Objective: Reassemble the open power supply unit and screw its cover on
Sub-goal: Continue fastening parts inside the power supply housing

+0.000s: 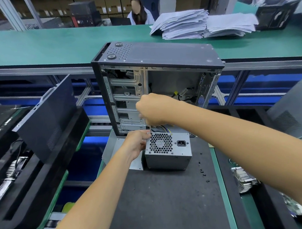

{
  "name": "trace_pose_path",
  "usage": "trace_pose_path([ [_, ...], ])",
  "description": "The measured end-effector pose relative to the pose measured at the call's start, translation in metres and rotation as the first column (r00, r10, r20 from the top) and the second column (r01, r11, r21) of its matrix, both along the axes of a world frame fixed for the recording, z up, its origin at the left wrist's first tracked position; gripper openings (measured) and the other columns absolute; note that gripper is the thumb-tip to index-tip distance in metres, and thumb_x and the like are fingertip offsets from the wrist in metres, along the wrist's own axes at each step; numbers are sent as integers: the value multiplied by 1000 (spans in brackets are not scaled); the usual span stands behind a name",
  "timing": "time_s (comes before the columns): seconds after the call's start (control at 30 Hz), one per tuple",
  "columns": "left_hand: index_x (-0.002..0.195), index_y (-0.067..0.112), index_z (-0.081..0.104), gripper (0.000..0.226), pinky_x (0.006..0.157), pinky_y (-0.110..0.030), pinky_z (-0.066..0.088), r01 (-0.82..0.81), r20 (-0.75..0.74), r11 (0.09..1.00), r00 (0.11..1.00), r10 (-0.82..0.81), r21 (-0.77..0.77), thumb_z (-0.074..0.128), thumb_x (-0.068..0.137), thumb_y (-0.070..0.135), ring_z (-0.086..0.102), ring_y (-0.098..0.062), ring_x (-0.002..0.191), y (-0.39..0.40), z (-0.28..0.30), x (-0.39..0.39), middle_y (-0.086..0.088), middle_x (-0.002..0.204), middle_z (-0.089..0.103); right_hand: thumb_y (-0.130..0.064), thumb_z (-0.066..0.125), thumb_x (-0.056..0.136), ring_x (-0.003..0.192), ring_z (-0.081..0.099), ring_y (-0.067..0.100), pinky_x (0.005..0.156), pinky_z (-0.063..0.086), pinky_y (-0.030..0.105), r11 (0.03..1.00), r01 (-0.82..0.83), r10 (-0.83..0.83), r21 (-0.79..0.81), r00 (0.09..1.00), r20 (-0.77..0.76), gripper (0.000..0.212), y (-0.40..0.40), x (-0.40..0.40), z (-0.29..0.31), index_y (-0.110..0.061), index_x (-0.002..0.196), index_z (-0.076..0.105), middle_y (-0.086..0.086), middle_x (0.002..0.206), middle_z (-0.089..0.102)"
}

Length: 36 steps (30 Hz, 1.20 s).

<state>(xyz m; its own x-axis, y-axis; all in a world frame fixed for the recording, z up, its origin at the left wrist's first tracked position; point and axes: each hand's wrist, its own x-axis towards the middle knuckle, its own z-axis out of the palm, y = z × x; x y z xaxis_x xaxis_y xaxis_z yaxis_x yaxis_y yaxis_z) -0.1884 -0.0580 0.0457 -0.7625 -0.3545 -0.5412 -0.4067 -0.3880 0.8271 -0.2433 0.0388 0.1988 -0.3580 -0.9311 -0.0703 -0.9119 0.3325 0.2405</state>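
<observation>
The grey power supply unit (168, 151) stands on a black foam mat (161, 203), its honeycomb fan grille and power socket facing me. My left hand (137, 144) grips the unit's upper left corner. My right hand (151, 109) is curled round a screwdriver (150, 129) held upright, its thin shaft pointing down with the tip at the unit's top left corner by the grille. The screwdriver's handle is hidden inside my fist. Coloured wires (165, 129) come out behind the unit.
An open black computer case (155, 82) stands upright just behind the unit. Several small black screws (203, 171) lie on the mat to the right. Black side panels (47, 119) lean at the left. Paper stacks (203, 24) lie on the green bench, and a person sits beyond it.
</observation>
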Motion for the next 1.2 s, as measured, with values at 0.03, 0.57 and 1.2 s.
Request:
trace_pose_path([
  [0.03,99,4,65,16,86,-44,53,9,-1,1000,1000,-9,-11,55,89,-4,55,-28,84,0,0,0,-15,94,68,-8,46,92,51,34,16,51,30,29,1000,-5,4,-22,1000,-29,31,-1,2,-3,-14,66,30,4,71,37],
  [0.57,100,1,62,17,79,-42,48,39,-42,997,998,-42,-60,55,87,-5,54,-28,80,2,2,4,-15,90,62,-14,43,99,50,34,19,46,27,28,996,-91,87,-15,984,-158,22,-9,20,-9,-14,78,42,1,65,37],
  [1.2,100,5,67,16,78,-40,57,158,-53,985,985,-162,-74,55,91,-1,65,-23,77,-4,-2,10,-8,85,71,-7,53,85,68,44,19,47,28,26,994,-66,55,87,992,117,8,-4,18,4,-11,87,46,6,91,46],
])
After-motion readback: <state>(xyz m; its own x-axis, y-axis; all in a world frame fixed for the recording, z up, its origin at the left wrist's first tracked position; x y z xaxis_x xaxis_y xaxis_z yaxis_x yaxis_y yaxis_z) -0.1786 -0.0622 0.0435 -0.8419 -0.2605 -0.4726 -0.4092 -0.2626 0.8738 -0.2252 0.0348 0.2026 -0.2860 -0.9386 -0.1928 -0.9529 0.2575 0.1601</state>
